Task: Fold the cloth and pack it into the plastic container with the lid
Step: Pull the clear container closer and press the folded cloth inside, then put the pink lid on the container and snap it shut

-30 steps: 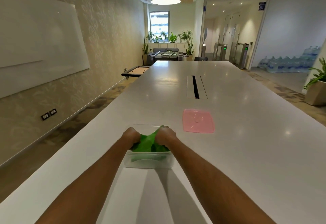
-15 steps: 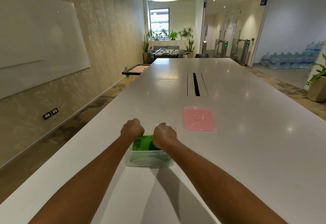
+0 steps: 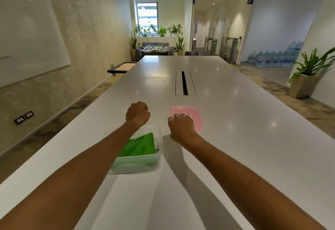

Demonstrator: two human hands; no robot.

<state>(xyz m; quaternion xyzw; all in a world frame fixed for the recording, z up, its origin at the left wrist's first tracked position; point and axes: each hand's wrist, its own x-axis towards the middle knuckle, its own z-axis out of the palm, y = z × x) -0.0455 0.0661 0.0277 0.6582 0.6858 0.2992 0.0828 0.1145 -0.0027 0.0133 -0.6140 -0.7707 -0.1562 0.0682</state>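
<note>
Here, low and left of centre, the folded green cloth (image 3: 139, 146) lies inside the clear container (image 3: 155, 161) on the white table (image 3: 244, 139), partly under my left forearm. My left hand (image 3: 137, 114) hangs above its far edge, fingers curled into an empty fist. Right of it, my right hand (image 3: 182, 128) is curled loosely too, fingertips (image 3: 176, 115) at the pink lid's (image 3: 196, 119) near edge; contact unclear.

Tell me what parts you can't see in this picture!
- Head view: the left forearm covers the left side of the green cloth and the clear container.
- The right hand hides the near-left corner of the pink lid; whether it touches the lid is unclear.
- Both hands face away, so their grip and the palm of the left hand stay hidden.
</note>
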